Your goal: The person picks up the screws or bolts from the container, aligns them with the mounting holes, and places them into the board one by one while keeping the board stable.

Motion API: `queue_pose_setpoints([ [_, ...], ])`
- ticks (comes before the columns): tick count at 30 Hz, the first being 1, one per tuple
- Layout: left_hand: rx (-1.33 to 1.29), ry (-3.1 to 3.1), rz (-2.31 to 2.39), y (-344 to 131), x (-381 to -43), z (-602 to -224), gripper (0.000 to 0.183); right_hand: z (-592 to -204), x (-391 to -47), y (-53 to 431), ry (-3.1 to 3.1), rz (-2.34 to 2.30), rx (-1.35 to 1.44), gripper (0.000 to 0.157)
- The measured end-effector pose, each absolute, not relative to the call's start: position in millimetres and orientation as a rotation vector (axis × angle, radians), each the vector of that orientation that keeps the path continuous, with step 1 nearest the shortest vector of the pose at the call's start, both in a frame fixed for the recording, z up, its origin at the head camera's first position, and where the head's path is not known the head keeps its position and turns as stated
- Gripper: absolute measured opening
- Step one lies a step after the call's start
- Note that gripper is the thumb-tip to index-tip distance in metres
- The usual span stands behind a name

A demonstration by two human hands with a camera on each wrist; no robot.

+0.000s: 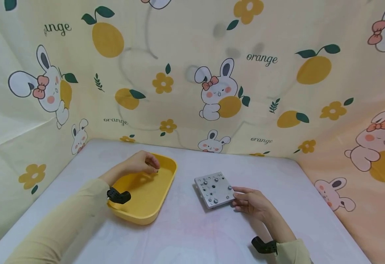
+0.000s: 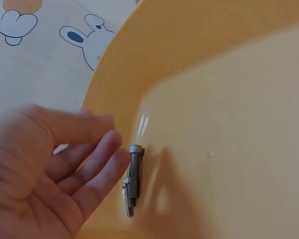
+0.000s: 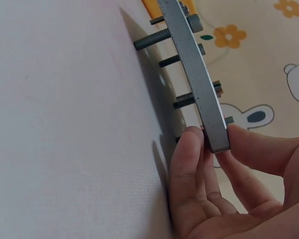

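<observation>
While the right hand (image 1: 252,202) steadies the grey metal plate (image 1: 214,189) near the middle of the table (image 1: 192,234), the left hand (image 1: 143,162) is over the far rim of the yellow tray (image 1: 146,216), which sits toward the table's left side. The right wrist view shows thumb and fingers (image 3: 187,164) clamped on the plate's near right corner, one above and the rest below, with the plate standing clear of the cloth on the threaded shanks of bolts (image 3: 152,39) already set through it. In the head view several bolt heads show on its top face, and some holes look unfilled.

Inside the tray, against its far wall, lies a socket-head bolt (image 2: 133,177); a second small piece seems to lie against it, though I cannot tell what. The left fingertips (image 2: 114,159) are loosely curled and just beside the bolt, perhaps touching it, but the wrist view shows no closed pinch, so I judge the hand as holding nothing.

By my reading, the step in hand is fetching another bolt for the plate. Picking it up calls for a fine pinch of thumb and forefinger on the shank against the sloping wall, then a carry across to an open hole while the right hand keeps the plate from shifting
</observation>
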State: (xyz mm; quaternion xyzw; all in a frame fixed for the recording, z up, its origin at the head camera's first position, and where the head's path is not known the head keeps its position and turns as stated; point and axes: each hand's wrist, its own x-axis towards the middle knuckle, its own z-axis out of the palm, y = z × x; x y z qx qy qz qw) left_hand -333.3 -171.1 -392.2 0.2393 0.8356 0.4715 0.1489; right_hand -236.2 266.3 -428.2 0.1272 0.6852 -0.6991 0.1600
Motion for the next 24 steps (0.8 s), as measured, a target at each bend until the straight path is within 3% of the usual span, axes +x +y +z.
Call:
queue_pose_setpoints([
  [24,0.587,2.571,1.231,-165,-337,-408,0.026,-432,-236,268,1.933,-1.999,0.364,0.046],
])
